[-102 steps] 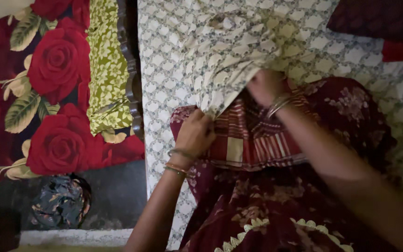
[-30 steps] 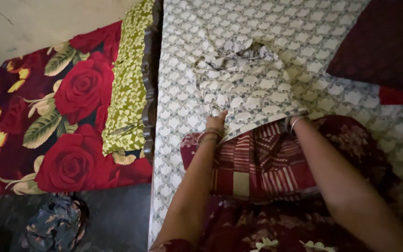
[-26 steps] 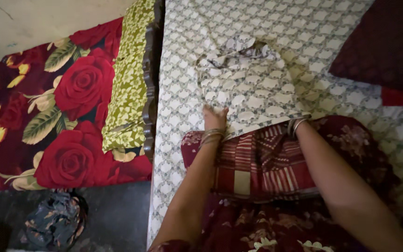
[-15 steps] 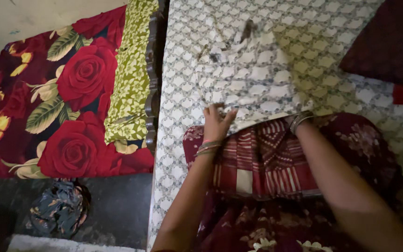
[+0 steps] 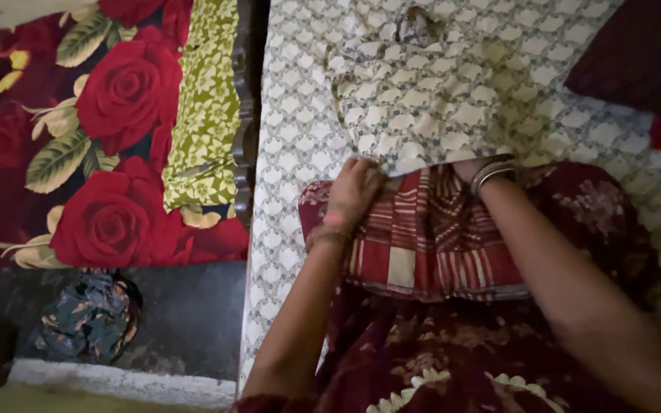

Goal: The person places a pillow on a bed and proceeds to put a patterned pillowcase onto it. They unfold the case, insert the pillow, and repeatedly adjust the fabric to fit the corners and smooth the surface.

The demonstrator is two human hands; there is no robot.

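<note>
One cream patterned pillowcase [image 5: 415,99] lies bunched over one red striped pillow [image 5: 430,245] on the bed sheet [image 5: 292,153]. The left hand [image 5: 353,191] pinches its lower edge; the right hand [image 5: 468,167], mostly hidden beneath, cannot be read.

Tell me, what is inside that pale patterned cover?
A red striped pillow sticks out of the pale patterned cover. Its far end and the right hand's fingers are hidden; the left hand grips the opening.

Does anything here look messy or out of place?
Mostly the patterned cover: it is only partly pulled over the red striped pillow, and its far end lies bunched and wrinkled on the matching sheet. A crumpled dark cloth also lies on the floor.
</note>
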